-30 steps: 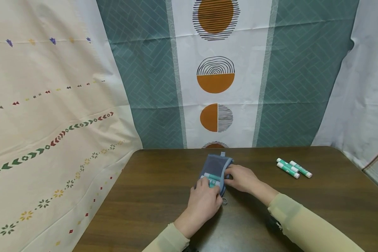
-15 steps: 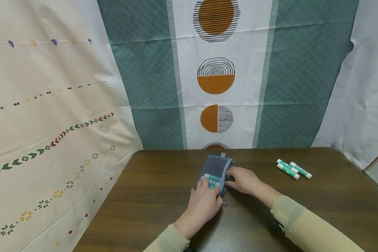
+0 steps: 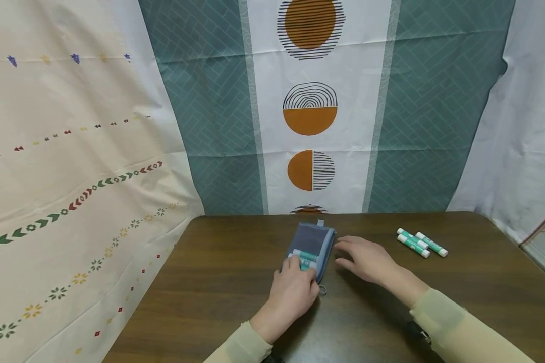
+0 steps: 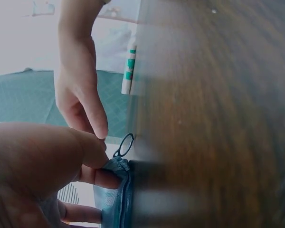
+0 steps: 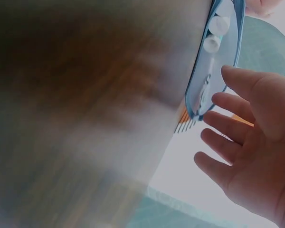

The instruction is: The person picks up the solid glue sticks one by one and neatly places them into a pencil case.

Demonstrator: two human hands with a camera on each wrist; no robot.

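Note:
A blue zip pouch point(image 3: 312, 236) with a mesh face lies on the table, and green-and-white tubes like glue sticks point(image 3: 307, 255) show through it. My left hand point(image 3: 292, 288) holds the near end of the pouch, thumb and fingers at its corner beside a metal ring point(image 4: 126, 145). Just right of the pouch is my right hand point(image 3: 365, 258), apart from it and holding nothing. In the right wrist view its fingers point(image 5: 228, 124) are spread in front of the pouch's unzipped mouth point(image 5: 194, 90). White round tube ends point(image 5: 219, 25) are visible inside that mouth.
Three more green-and-white tubes point(image 3: 410, 245) lie close together on the right of the brown wooden table point(image 3: 227, 272). Patterned cloths point(image 3: 318, 101) hang behind the table's far edge and along its left side.
My right hand has let go of the pouch's right edge and drawn back a little to the right. The left hand stays on the near end.

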